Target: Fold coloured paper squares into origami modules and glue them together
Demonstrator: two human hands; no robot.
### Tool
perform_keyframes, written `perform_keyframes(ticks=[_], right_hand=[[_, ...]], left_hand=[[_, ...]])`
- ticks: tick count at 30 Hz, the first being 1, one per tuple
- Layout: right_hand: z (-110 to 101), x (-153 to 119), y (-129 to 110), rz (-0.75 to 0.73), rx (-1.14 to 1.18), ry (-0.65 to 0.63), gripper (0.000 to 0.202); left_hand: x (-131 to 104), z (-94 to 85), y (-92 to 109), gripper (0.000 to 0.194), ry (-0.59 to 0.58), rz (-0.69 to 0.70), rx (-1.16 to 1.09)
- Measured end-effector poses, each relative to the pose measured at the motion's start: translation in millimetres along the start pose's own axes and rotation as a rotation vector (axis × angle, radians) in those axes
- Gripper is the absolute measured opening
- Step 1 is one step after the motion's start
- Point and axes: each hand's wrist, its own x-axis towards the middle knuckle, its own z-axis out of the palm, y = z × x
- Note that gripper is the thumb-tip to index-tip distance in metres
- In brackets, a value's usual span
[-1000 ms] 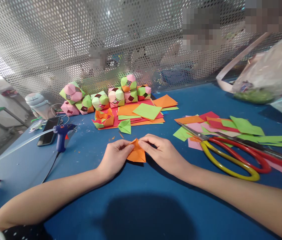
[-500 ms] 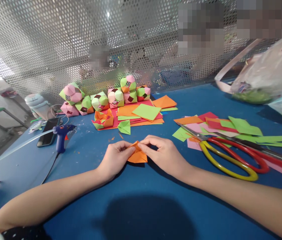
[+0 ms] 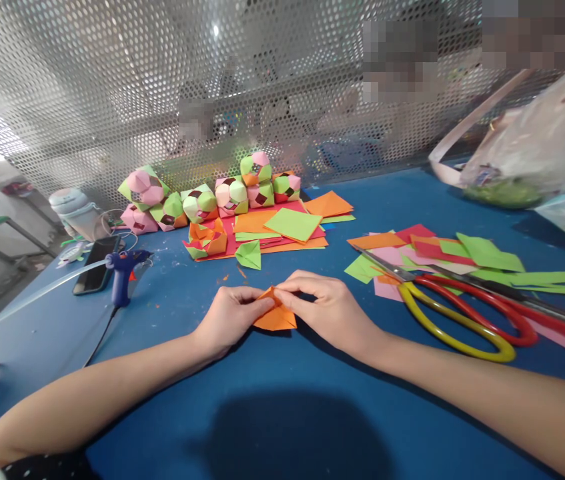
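Note:
A small piece of folded orange paper [image 3: 277, 319] is held just above the blue table, between both hands. My left hand [image 3: 229, 319] pinches its left side with thumb and fingers. On the upper right, my right hand [image 3: 329, 307] grips it near the top point, the thumb pressed on the fold. Beyond the hands lies a folded green paper piece [image 3: 249, 255]. Left of that sits a partly built orange, red and green paper shape [image 3: 206, 238]. A stack of coloured sheets [image 3: 292, 225] lies behind.
Several finished paper balls [image 3: 199, 203] line the perforated metal screen [image 3: 137, 80]. On the left are a blue glue gun [image 3: 122, 277], a phone [image 3: 96, 265] and a cup [image 3: 75, 210]. Yellow-and-red-handled scissors [image 3: 455, 333] lie right, beside paper scraps [image 3: 487, 252] and a plastic bag [image 3: 552, 133].
Both hands keep their grip on the orange paper. My right fingers have shifted very slightly left along its top, and the paper sits a touch lower in view.

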Motion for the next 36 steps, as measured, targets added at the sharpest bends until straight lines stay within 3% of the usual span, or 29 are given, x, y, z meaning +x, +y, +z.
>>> perform_keyframes(ticks=[13,23,30,36], right_hand=[[1.9,-0.1,1.7,0.028,0.055,-0.021,0.007],[-2.2,-0.3,-5.0,-0.003,0.061,-0.084,0.016],[-2.5,1.2,-3.8,0.047,0.091,-0.097,0.017],[1.7,0.3,-1.5,0.007,0.058,-0.077,0.011]], left_hand=[[-1.1,1.5,1.2,0.022,0.038,0.003,0.021],[-6.1,1.6,4.9,0.024,-0.016,0.151,0.291],[-5.5,1.9,4.4,0.023,0.0,0.136,0.267],[-5.7,2.6,5.6,0.019,0.009,0.141,0.306]])
